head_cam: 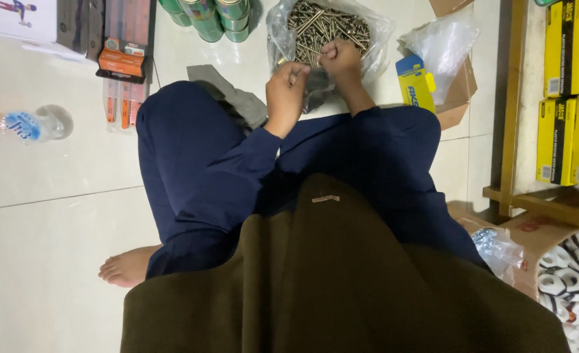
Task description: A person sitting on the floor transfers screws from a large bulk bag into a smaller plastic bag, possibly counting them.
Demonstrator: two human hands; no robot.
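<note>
Head view shows the left hand (285,85) and right hand (340,59), fingers pinched on stiff, pointed screws (328,26) above their soft, crinkly clear plastic bag (277,33), best gripped mid-shank.

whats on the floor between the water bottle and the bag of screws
In the head view, between the water bottle and the bag of screws lie orange blade packs and a grey cloth beside the person's knee.

You are seeing two hands, left (285,88) and right (340,60), one clear bag of screws (325,26), one plastic bottle (24,124), one bare foot (127,267), and five green tape rolls (207,14).
</note>
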